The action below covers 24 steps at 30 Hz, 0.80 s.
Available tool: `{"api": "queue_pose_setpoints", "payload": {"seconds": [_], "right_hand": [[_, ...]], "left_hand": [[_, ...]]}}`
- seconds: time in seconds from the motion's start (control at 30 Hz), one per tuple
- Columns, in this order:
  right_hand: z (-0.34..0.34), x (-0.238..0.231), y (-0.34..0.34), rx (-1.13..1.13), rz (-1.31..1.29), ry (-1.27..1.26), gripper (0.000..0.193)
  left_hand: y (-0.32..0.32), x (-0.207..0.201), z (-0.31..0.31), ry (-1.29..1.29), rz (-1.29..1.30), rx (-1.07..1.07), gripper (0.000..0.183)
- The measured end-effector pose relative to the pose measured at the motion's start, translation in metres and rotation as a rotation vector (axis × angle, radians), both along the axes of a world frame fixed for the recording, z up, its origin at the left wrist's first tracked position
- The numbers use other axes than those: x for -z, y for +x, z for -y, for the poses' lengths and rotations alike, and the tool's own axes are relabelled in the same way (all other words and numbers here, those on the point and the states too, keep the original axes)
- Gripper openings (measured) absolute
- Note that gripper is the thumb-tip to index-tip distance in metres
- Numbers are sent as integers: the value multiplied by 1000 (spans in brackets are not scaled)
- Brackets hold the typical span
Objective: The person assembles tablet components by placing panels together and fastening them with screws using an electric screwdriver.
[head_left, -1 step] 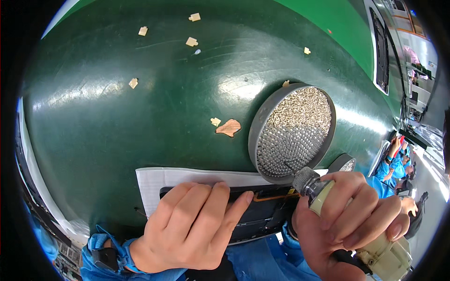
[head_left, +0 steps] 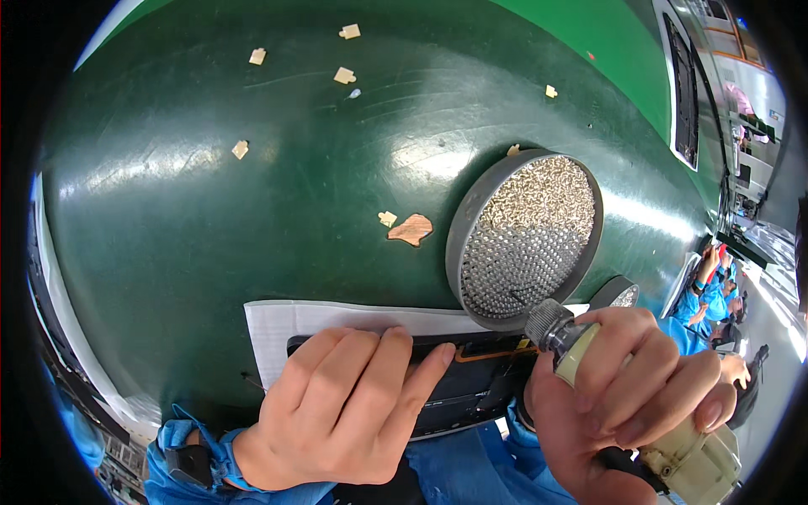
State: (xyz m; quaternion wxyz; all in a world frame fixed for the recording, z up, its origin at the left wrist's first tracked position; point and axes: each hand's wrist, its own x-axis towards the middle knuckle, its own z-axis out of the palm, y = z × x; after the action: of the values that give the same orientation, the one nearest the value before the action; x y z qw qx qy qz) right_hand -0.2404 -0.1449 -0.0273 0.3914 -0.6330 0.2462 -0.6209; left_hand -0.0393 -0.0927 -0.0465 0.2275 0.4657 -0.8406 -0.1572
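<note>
My right hand (head_left: 623, 387) is wrapped round an electric screwdriver (head_left: 566, 337), whose knurled metal collar and thin bit point at a round grey tray (head_left: 455, 244). Over the tray's lower rim, the bit reaches the dimpled plate of small holes; loose small screws (head_left: 543, 195) are heaped across its far half. My left hand (head_left: 337, 404) is curled over a flat black electronic panel (head_left: 471, 396), fingertips at its far edge and thumb on its left side. An orange-brown strip runs along the panel's top. My left hand hides much of the panel's left end.
White paper (head_left: 273, 324) lies under the panel on the dark green mat (head_left: 252, 227). A smaller grey dish (head_left: 608, 293) stands to the right. A wood-grain piece (head_left: 411, 230) and several small cream tabs (head_left: 345, 76) are scattered about. People in blue (head_left: 697, 328) are at far right.
</note>
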Motion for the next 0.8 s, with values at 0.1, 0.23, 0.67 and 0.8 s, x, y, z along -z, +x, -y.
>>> {"api": "queue_pose_setpoints", "payload": {"seconds": [0.1, 0.23, 0.67, 0.8], "right_hand": [[2, 5, 5, 2, -4, -17, 67], [-8, -5, 9, 85, -5, -15, 64], [-31, 4, 28, 46, 180, -25, 64], [-32, 4, 29, 51, 161, -9, 63]], "left_hand": [[2, 1, 0, 2, 16, 13, 39], [4, -3, 0, 25, 3, 40, 46], [1, 5, 1, -19, -30, 37, 36], [-1, 5, 1, -17, -48, 44, 35]]}}
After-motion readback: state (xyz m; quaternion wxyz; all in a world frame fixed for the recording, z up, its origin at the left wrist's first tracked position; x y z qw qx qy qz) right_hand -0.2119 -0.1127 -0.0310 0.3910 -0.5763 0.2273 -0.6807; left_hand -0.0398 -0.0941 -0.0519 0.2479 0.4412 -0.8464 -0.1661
